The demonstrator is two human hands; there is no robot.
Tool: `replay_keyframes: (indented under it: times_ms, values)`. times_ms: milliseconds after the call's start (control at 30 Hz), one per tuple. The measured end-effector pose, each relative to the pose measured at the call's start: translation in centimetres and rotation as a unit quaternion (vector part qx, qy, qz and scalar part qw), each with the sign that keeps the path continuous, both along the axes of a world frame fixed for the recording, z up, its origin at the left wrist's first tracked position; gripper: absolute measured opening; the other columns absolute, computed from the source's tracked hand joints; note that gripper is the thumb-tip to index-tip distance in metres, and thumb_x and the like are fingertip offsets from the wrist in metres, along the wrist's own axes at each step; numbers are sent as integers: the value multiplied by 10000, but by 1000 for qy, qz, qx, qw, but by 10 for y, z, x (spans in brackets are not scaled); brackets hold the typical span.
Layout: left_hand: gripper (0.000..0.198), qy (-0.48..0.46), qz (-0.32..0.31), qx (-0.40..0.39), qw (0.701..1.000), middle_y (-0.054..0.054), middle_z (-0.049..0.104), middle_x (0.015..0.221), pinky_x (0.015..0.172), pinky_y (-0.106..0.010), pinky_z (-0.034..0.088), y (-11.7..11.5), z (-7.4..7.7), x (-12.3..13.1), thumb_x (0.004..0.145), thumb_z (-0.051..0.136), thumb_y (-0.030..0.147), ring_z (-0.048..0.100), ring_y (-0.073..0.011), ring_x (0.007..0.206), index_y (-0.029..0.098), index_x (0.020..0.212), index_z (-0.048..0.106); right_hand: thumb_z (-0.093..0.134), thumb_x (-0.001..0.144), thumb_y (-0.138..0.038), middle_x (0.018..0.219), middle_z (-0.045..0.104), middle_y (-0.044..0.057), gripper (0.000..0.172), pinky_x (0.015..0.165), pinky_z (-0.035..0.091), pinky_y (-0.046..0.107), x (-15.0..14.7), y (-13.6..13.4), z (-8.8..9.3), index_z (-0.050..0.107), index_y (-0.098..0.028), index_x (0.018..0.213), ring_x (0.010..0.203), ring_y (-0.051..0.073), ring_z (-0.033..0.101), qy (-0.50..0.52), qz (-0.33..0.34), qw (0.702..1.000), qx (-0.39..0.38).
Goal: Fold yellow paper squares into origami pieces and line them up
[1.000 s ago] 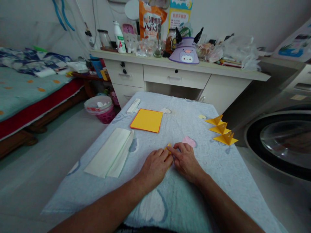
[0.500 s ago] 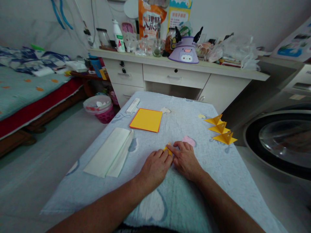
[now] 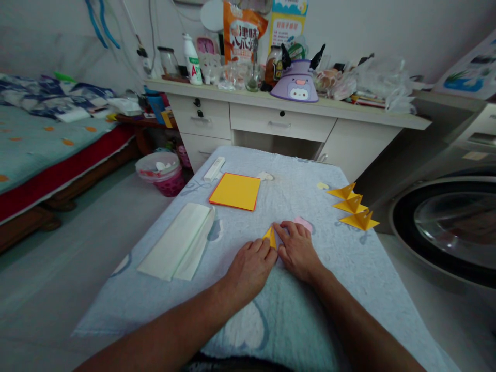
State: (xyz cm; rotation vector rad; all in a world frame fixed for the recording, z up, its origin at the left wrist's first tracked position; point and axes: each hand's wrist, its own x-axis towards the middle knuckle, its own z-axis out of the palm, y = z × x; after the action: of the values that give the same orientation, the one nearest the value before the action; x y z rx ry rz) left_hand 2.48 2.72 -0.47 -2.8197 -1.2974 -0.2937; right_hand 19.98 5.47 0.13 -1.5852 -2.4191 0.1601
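A small piece of folded yellow paper [image 3: 270, 236], pointed at its far end, lies on the cloth-covered table between my hands. My left hand [image 3: 251, 263] is closed over its near part, fingers pressing it down and hiding that end. My right hand [image 3: 298, 250] rests just to the right, its index fingertip by the paper's point and its thumb apart from that finger. Beyond and left is a stack of square paper sheets [image 3: 236, 191], yellow on top with an orange-red edge. Several folded yellow paper shapes [image 3: 356, 206] stand in a row at the table's right edge.
A folded pale cloth or tissue [image 3: 176, 243] lies left of my arms, with a small white box-like object [image 3: 214, 169] beyond it. A cluttered white desk [image 3: 281, 124] stands behind the table. At right is a washing machine [image 3: 457, 155]; at left, a pink bin [image 3: 170, 183].
My right index finger has slid off the paper to its right side near the point, uncovering more of the yellow fold. The left hand keeps pressing; the view has shifted slightly.
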Motion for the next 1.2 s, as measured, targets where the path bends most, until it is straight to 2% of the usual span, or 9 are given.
replay_keyframes:
  times_ms: [100, 200, 267, 367, 467, 633, 767, 967, 1200]
  values:
    - [184, 15, 1, 13, 1000, -89, 613, 1145, 839, -383, 513, -1, -2, 0, 902, 523, 144, 572, -238, 1021, 162, 1078, 575, 485, 801, -135, 1316, 509, 143, 585, 1026, 304, 462, 2, -1, 0, 478, -125, 1386, 1170, 292, 415, 55, 45, 997, 3]
    - [234, 16, -1, 25, 1000, -119, 616, 1182, 871, -382, 518, -1, -4, 1, 897, 519, 141, 576, -249, 1064, 129, 1123, 577, 472, 791, -98, 1289, 551, 115, 537, 1027, 307, 431, 1, -4, 2, 535, -145, 1322, 1153, 256, 444, 95, 117, 989, -11]
    - [266, 17, 0, 25, 1000, -132, 621, 1197, 883, -373, 522, -1, -4, 1, 893, 504, 128, 586, -247, 1073, 114, 1149, 575, 474, 803, -96, 1257, 581, 100, 496, 1015, 317, 422, -3, -6, 3, 565, -161, 1287, 1124, 244, 467, 95, 128, 987, -22]
    - [333, 27, -5, 20, 999, -154, 610, 1248, 921, -367, 512, -5, -4, -2, 887, 479, 108, 588, -252, 1115, 94, 1211, 552, 487, 824, -103, 1251, 594, 88, 469, 1011, 319, 415, -7, -9, 4, 577, -176, 1278, 1123, 241, 471, 71, 108, 991, -28]
    - [396, 27, -24, 17, 999, -188, 552, 1345, 1010, -388, 462, -11, -9, -10, 883, 474, 113, 528, -275, 1239, 74, 1276, 507, 500, 851, -145, 1292, 583, 76, 440, 1023, 312, 417, -8, -10, 4, 581, -187, 1282, 1155, 251, 451, 41, 96, 994, -23]
    - [433, 18, -32, 7, 999, -176, 487, 1424, 1060, -427, 416, -17, -21, -23, 903, 454, 124, 444, -288, 1336, 138, 1336, 449, 482, 887, -223, 1421, 513, 57, 476, 1064, 277, 431, -4, -12, 3, 527, -163, 1358, 1216, 274, 406, 3, 85, 996, -11]
    - [401, 9, -34, -1, 999, -178, 508, 1397, 1046, -428, 433, -16, -15, -23, 918, 445, 132, 471, -278, 1314, 145, 1318, 462, 437, 929, -278, 1473, 469, 42, 476, 1083, 257, 448, -2, -11, 3, 500, -176, 1390, 1251, 281, 391, -23, 68, 997, -5]
    - [357, -5, -29, 12, 999, -141, 597, 1251, 1002, -423, 481, -18, -4, -22, 904, 491, 123, 549, -274, 1214, 163, 1257, 527, 376, 973, -330, 1473, 471, 26, 457, 1068, 272, 464, -4, -3, 0, 500, -191, 1391, 1267, 297, 382, -27, 32, 999, -8]
    - [301, -15, -40, 17, 999, -102, 639, 1147, 962, -420, 513, -20, 0, -23, 917, 492, 145, 572, -269, 1158, 167, 1206, 572, 531, 898, -441, 1419, 523, 50, 502, 1025, 307, 464, -11, 1, -4, 529, -207, 1342, 1187, 309, 431, 14, -5, 1000, -10]
